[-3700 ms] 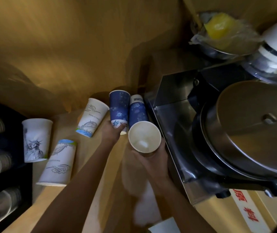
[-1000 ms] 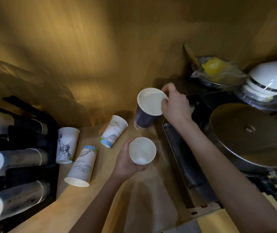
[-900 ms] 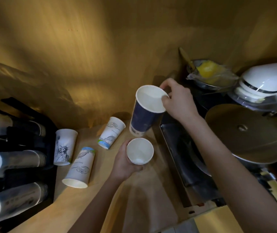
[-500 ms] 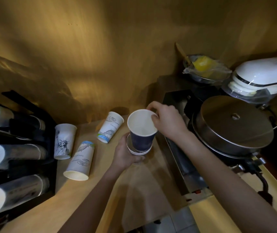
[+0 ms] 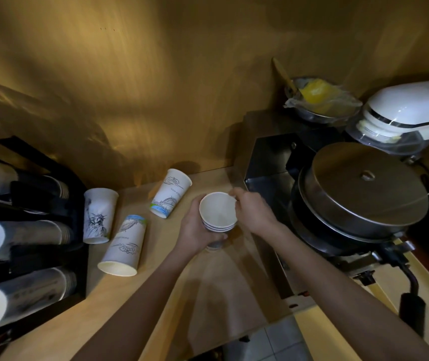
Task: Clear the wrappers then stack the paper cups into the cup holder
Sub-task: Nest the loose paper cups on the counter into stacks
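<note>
A nested stack of blue paper cups [image 5: 218,214] stands upright above the wooden counter, mouth up, with three rims showing. My left hand [image 5: 195,227] wraps its side from the left. My right hand [image 5: 252,213] pinches the top rim from the right. Three white printed cups stand upside down on the counter to the left: a bridge cup [image 5: 171,192], a feather cup [image 5: 123,246] and a statue cup [image 5: 97,216]. The black cup holder [image 5: 39,256] at the left edge carries three horizontal rows of stacked cups. No wrappers are visible.
A steel machine with a round lid [image 5: 359,188] fills the right side, close to my right arm. Behind it sit a plastic-covered bowl with something yellow [image 5: 320,100] and a white appliance [image 5: 411,113]. A wooden wall [image 5: 130,87] backs the counter.
My right hand lifted a blue cup from beside the machine and pushed it down into the cups held in my left hand. The stack is now fully nested.
</note>
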